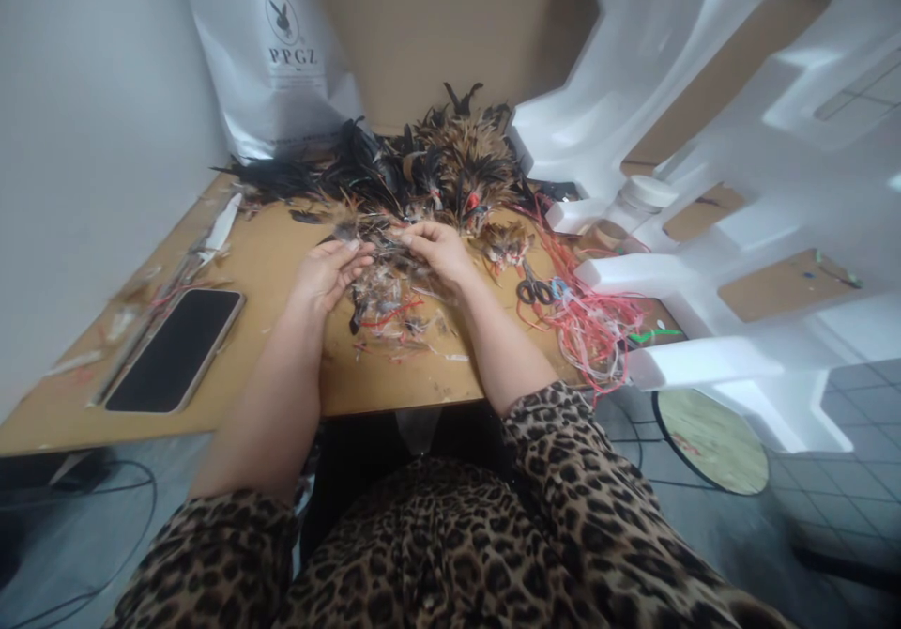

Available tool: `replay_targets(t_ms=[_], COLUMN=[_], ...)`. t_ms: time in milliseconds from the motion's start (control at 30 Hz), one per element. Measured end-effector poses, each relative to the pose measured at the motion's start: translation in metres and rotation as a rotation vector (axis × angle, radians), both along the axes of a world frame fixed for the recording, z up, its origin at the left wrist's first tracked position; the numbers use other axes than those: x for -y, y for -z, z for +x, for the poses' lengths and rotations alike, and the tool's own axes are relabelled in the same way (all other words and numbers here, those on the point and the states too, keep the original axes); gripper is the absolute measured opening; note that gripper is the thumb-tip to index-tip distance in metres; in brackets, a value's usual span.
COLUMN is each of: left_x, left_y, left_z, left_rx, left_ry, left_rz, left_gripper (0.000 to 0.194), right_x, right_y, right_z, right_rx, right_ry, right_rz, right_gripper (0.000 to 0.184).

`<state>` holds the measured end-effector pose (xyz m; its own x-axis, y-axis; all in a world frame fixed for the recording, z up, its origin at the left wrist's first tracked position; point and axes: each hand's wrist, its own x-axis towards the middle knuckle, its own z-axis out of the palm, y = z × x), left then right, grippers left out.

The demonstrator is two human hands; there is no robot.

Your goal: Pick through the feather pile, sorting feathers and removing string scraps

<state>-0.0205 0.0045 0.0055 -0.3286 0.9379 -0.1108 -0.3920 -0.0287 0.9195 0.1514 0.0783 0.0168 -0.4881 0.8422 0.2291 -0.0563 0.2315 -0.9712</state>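
Observation:
My left hand (328, 272) pinches with thumb and forefinger at the left side of a small bunch of feathers, its other fingers curled loosely. Across from it, my right hand (437, 249) has its fingertips closed on the other side of the same feathers (380, 235). Which feather each hand grips is too fine to make out. Below the hands lies a heap of loose feather scraps (387, 300) mixed with red string bits. Behind them spreads a big pile of black and brown feathers (465, 155). A small tied feather bunch (508, 242) lies right of my right hand.
A phone (175, 352) lies at the left of the table (282, 394). Scissors (535, 291) and tangled red and white strings (595, 329) are at the right, beside white foam packing (704, 361) and a lidded jar (644, 199). A white bag (274, 94) stands behind.

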Motion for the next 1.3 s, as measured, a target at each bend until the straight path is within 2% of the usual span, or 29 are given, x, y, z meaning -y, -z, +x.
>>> replay_targets(t_ms=[233,333,533,667,800,933,1067,1167,1300], left_x=[0.006,0.006,0.005,0.004,0.001,-0.003,-0.005,-0.005,-0.003], left_y=[-0.005,-0.003,0.0,0.003,0.005,0.004,0.004,0.006,0.007], left_z=[0.004,0.004,0.003,0.005,0.007,0.006,0.006,0.009,0.012], left_rx=[-0.154,-0.207,-0.275,-0.253,-0.156,-0.012,0.031,0.011,-0.013], left_ry=[0.049,0.083,0.184,0.185,0.123,-0.015,-0.089,-0.043,0.029], left_rz=[0.001,-0.008,-0.021,-0.034,-0.054,-0.01,0.021,0.042,0.056], left_gripper=[0.014,0.017,0.018,0.014,0.01,0.008,0.008,0.008,0.006], right_x=[0.001,-0.001,-0.001,-0.001,-0.001,0.005,0.016,0.021,0.02], right_y=[-0.005,-0.004,-0.002,0.001,0.002,0.0,0.003,0.012,0.023], right_z=[0.011,0.01,0.01,0.006,0.0,-0.007,-0.016,-0.025,-0.033], right_rx=[0.132,0.157,0.116,0.096,0.022,-0.046,0.009,0.015,-0.059], right_ry=[-0.207,-0.237,-0.19,-0.162,-0.029,0.122,0.058,0.036,0.077], right_rz=[0.051,0.052,0.024,0.026,0.053,0.09,0.063,-0.009,-0.072], right_gripper=[0.023,0.021,0.021,0.021,0.024,0.027,0.029,0.031,0.029])
